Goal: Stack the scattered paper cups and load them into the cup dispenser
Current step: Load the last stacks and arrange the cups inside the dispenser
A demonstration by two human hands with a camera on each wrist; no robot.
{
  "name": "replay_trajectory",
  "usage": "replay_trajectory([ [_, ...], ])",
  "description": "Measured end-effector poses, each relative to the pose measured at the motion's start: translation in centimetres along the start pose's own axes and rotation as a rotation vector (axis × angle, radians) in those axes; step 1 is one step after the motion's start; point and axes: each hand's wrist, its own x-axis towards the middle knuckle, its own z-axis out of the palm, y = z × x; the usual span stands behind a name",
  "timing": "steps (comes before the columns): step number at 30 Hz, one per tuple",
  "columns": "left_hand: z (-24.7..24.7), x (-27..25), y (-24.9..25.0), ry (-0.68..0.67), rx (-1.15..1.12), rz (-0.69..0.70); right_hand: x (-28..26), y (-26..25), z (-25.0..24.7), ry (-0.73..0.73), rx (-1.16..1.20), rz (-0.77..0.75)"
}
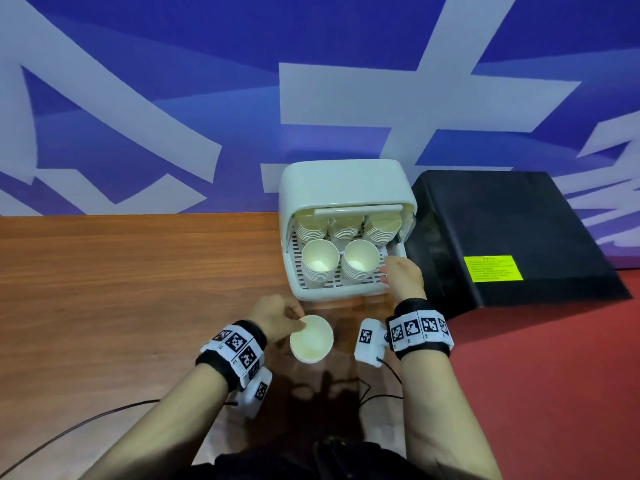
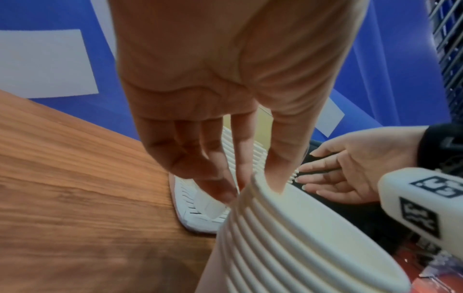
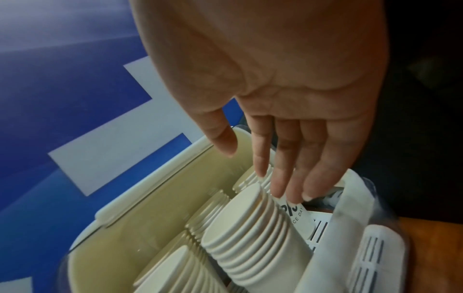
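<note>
A cream cup dispenser with its lid raised stands at the table's back edge. Its slotted tray holds several stacks of white paper cups. My left hand pinches the rim of another stack of nested cups just in front of the dispenser; in the left wrist view the thumb is inside the rim of the stack. My right hand is at the tray's right front corner, fingers straight beside the front right stack, holding nothing.
A black box with a yellow label sits right of the dispenser, close to my right hand. A blue and white wall rises behind. The wooden table stretches to the left. Cables trail from my wristbands.
</note>
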Motion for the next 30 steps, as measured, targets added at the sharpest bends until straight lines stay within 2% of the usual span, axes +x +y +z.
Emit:
replay_trajectory([
  [5,0.6,-0.3,0.1,-0.021,0.168,-0.021,-3.0,1.1,0.7,-0.087,-0.056,-0.038],
  [7,0.7,-0.5,0.3,-0.010,0.214,-0.014,-3.9,1.9,1.2,-0.195,-0.115,-0.036],
  [10,1.0,-0.7,1.0,0.019,0.257,0.033,-5.6,2.7,1.9,-0.437,-0.297,-0.066],
  [12,1.1,-0.8,1.4,0.041,0.247,0.054,-6.5,3.1,2.1,-0.527,-0.364,-0.009],
  [16,1.2,-0.7,2.1,0.079,0.191,0.094,-7.6,3.8,2.1,-0.575,-0.341,0.151],
  [19,1.3,-0.7,3.3,0.114,0.187,0.145,-8.0,3.7,1.5,-0.522,-0.311,0.185],
  [23,1.4,-0.9,5.2,0.159,0.040,0.270,-7.8,3.6,-0.3,-0.349,-0.217,0.150],
  [26,1.1,-1.0,6.0,0.180,-0.050,0.326,-7.5,3.5,-2.4,-0.202,-0.119,0.100],
  [30,0.7,-0.6,5.9,0.210,-0.192,0.278,-6.5,3.8,-4.6,0.100,-0.164,-0.028],
])
